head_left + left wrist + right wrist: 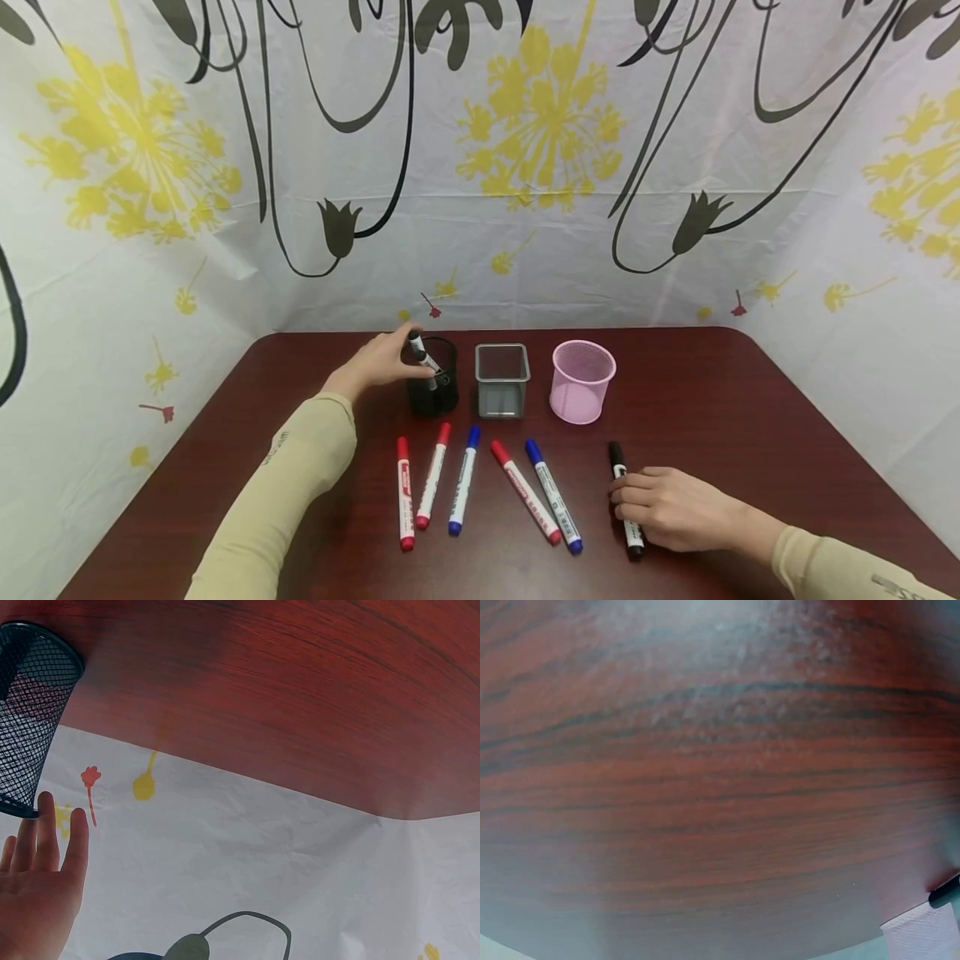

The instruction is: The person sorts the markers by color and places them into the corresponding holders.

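My left hand [382, 360] is at the left side of the black round mesh cup [444, 398], its thumb and fingers spread at the rim. In the left wrist view the fingers of this hand [41, 877] reach out straight beside the mesh cup [34, 712]. Black-capped whiteboard markers [424, 357] lean inside that cup. On the right of the table, my right hand [671, 507] grips a black marker [618, 460] lying on the wood, fingers over its barrel. Its black end [946, 891] shows at the right wrist view's corner.
A grey square mesh cup [502, 398] and a pink round one [579, 400] stand right of the black cup. Before them lie red markers [405, 496] and blue markers [464, 483] on the dark wooden table [337, 517]. A patterned cloth [420, 167] hangs behind.
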`<state>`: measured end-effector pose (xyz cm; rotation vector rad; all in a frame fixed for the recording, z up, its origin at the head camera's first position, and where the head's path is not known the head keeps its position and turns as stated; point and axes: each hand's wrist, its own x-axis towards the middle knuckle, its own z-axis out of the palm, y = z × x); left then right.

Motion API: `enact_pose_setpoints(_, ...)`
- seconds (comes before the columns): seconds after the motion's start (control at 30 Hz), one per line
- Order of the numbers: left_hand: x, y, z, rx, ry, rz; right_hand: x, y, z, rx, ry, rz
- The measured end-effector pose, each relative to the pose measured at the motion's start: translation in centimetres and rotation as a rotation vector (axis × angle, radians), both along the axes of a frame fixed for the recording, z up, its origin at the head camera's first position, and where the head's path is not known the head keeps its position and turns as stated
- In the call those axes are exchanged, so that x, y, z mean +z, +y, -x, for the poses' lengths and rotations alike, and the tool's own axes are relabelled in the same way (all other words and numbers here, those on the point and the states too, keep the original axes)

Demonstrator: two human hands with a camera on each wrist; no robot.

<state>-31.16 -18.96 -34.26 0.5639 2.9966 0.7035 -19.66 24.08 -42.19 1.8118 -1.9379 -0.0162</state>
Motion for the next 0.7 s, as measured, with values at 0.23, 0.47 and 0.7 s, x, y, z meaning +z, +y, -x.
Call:
enact_pose_setpoints(0.23,0.0,0.0,-0.1,-0.003,0.001,0.004,0.8,-0.6,0.1,-0.006,-0.108,0.21)
enact_pose_setpoints(0.47,0.0,0.0,0.0,0.002,0.008,0.001,2.2,-1.4,0.1,-0.033,-0.242,0.373)
enact_pose_setpoints(0.7,-0.1,0.0,0.0,0.0,0.007,-0.004,4.1,-2.7,-0.8,-0.061,-0.393,0.522)
